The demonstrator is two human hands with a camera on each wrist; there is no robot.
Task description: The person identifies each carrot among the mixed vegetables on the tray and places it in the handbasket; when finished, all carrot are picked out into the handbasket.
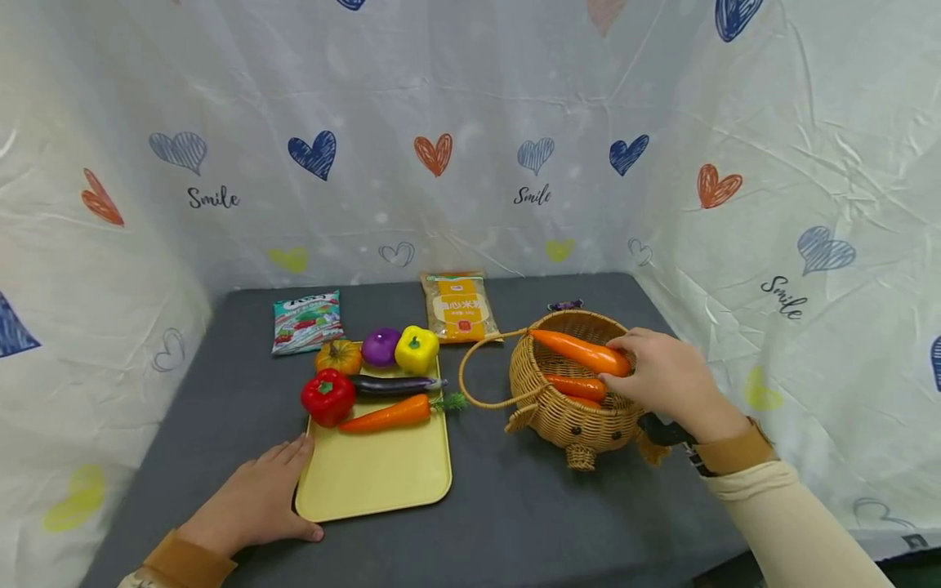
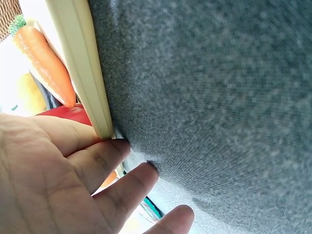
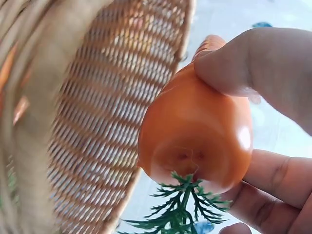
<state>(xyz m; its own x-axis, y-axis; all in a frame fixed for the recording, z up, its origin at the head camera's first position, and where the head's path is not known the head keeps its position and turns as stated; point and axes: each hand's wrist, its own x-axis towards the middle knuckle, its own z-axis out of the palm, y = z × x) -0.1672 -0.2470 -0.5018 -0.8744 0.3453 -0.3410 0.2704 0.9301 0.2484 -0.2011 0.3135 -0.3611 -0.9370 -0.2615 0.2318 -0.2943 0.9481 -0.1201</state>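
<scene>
My right hand (image 1: 671,377) pinches an orange toy carrot (image 1: 577,351) by its thick end, at the mouth of a wicker basket (image 1: 599,431) with an animal face. In the right wrist view, thumb and fingers hold the carrot's sides below green leaves (image 3: 185,204). More orange carrots (image 1: 577,386) lie inside the basket. At the left, my left hand (image 1: 266,494) rests with extended fingers against the edge of a yellow tray (image 1: 375,469). The tray bears another carrot (image 1: 393,415), an eggplant (image 1: 393,385), a red bell pepper (image 1: 327,398) and a yellow bell pepper (image 1: 416,349).
A small pumpkin (image 1: 338,357) and a round purple vegetable (image 1: 381,347) sit by the tray's far edge. Behind stand a green snack bag (image 1: 307,322) and a yellow-labelled bag (image 1: 461,309). The basket's looped handle (image 1: 465,371) leans toward the tray. Printed curtains (image 1: 470,220) enclose the grey table.
</scene>
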